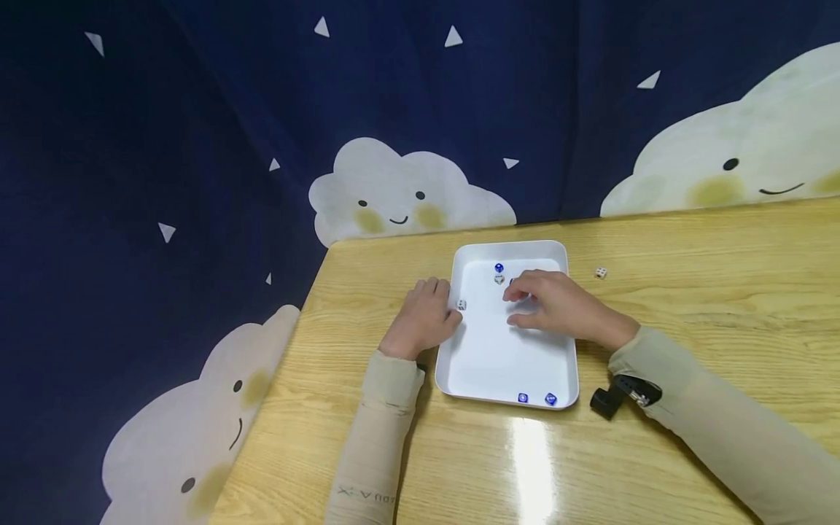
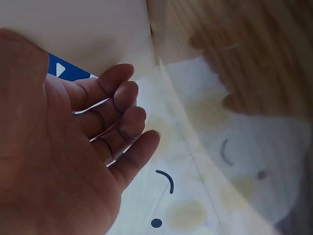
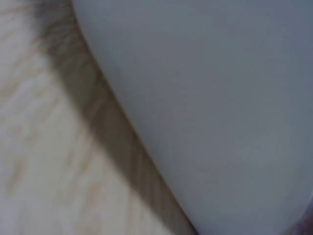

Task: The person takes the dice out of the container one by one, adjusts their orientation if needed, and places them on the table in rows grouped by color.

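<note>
A white tray (image 1: pixel 567 364) lies on the wooden table. At its far end a blue die (image 1: pixel 499 268) sits on top of a white die (image 1: pixel 499 278). My right hand (image 1: pixel 512 306) hovers over the tray just right of that pair, fingers loosely bent, thumb apart from them, nothing seen between. A small dark speck shows at its fingertips (image 1: pixel 510 294); I cannot tell what it is. My left hand (image 1: pixel 453 315) rests on the table against the tray's left rim, by a white die (image 1: pixel 461 305). The left wrist view shows its fingers (image 2: pixel 122 122) relaxed and empty.
Two blue dice (image 1: pixel 522 397) (image 1: pixel 550 399) lie at the tray's near edge. Another white die (image 1: pixel 600 273) sits on the table right of the tray. A black strap mount (image 1: pixel 607 401) hangs at my right wrist. The table's left edge (image 1: pixel 308 306) is close to my left hand.
</note>
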Available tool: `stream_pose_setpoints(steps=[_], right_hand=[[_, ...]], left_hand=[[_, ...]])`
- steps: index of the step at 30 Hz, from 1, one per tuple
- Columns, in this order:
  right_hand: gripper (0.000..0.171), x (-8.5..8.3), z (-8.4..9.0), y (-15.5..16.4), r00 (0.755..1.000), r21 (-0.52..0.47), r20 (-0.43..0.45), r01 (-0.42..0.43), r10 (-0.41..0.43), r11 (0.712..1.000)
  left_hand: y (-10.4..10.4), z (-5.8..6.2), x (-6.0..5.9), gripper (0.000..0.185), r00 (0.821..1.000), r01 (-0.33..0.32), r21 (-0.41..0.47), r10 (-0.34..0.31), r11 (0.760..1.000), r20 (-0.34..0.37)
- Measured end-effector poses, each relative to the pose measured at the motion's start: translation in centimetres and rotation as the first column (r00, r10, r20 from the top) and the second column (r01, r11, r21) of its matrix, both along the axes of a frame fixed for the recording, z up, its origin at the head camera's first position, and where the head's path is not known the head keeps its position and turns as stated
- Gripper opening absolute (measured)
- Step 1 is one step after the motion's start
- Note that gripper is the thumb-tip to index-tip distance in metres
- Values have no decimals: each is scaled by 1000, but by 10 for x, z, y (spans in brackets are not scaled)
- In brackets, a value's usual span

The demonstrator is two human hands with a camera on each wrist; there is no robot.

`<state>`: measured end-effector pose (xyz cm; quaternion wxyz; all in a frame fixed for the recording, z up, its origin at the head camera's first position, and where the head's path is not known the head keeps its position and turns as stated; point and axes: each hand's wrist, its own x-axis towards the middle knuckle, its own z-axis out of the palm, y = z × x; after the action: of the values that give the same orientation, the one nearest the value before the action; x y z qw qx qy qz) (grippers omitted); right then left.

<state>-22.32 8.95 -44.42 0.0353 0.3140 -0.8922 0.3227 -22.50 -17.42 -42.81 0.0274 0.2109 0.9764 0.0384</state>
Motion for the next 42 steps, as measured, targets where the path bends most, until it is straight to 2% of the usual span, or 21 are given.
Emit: stream_pose_setpoints(steps=[10, 20, 30, 42], right_hand=[[36, 1, 0, 1, 999, 61, 36, -23, 21, 998], [31, 1, 0, 1, 997, 111, 61, -58, 52, 992], [24, 2, 2, 0, 994, 117, 80, -84, 75, 990], [18, 2, 0, -1, 996, 115, 51, -85, 80, 990]], left_hand=[[1, -1, -1, 34, 1000, -2, 7, 2, 1000, 9], [1, -1, -2, 30, 1000, 5, 27, -5, 1000, 18], [0, 0, 0, 25, 1000, 11, 40, -11, 999, 2], [0, 0, -1, 25, 1000, 9, 49, -9, 999, 2]])
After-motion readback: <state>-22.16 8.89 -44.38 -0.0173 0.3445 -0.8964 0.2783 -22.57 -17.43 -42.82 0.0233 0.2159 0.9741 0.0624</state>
